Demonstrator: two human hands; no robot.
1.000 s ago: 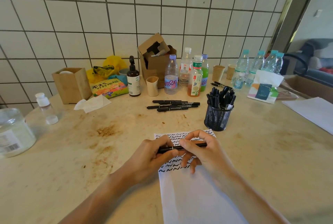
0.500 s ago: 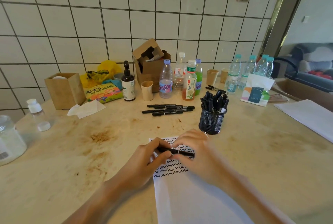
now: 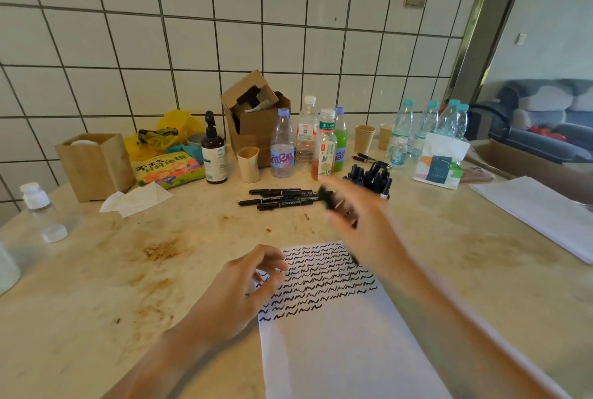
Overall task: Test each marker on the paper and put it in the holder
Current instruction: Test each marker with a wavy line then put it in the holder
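Pinching a blurred marker [image 3: 329, 198] mid-barrel, the right hand [image 3: 362, 222] hovers near the holder [image 3: 372, 178]. Light, stiff, slick, it probably wants a mid-barrel grip. Left hand [image 3: 244, 286] rests loosely curled on the paper [image 3: 337, 334].

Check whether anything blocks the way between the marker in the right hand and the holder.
Nothing visible does. The right hand holds the marker, blurred, just in front of the holder, which it partly hides. The holder is already crowded with markers, so room inside looks tight. The loose markers lie off to the left.
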